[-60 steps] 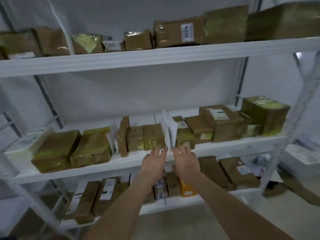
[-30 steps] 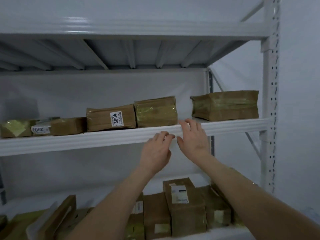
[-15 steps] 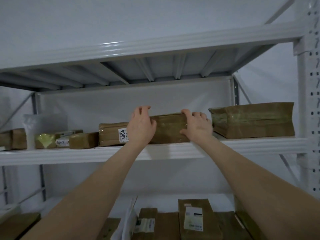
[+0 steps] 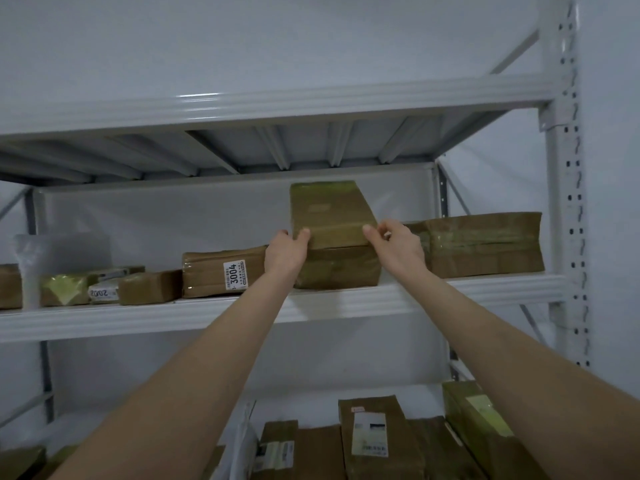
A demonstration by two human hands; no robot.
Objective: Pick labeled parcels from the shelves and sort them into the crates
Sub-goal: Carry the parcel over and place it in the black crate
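Observation:
A brown taped parcel [image 4: 330, 216] on the upper shelf [image 4: 450, 292] is tipped up, its far end raised toward the back wall and its front edge low. My left hand [image 4: 285, 252] grips its left front corner, thumb on the upturned face. My right hand [image 4: 394, 244] pinches its right front corner. No label shows on the face turned toward me. To its left lies a parcel labelled 3004 [image 4: 225, 273].
A large brown parcel [image 4: 485, 242] lies right of my hands. Small parcels, one marked 2002 [image 4: 104, 292], and a clear bag [image 4: 31, 268] sit at the shelf's left. More labelled parcels [image 4: 370, 434] fill the shelf below. A white upright post [image 4: 562, 202] stands at right.
My hands rose from the middle shelf to the upper one, took hold of the flat-lying brown parcel at both sides, and have tipped its far end upward.

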